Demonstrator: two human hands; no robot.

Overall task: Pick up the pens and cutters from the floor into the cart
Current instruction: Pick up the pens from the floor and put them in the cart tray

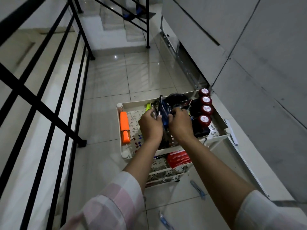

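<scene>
A white tiered cart (221, 130) stands on the tiled floor against the right wall. Over its top tray, my left hand (150, 125) and my right hand (180, 124) are together shut on a bundle of pens (162, 105), dark and blue, pointing away from me. A yellow-green pen (148, 107) lies in the tray just left of the bundle. Two blue cutters lie on the floor near me: one (197, 189) right of the cart's base, another (165, 220) at the bottom edge.
In the top tray lie two orange markers (124, 127), a row of dark red round-capped containers (206, 110) and a black object (177, 98). A red packet (179, 159) sits on a lower shelf. Black railing (49, 97) runs along the left; stairs rise ahead.
</scene>
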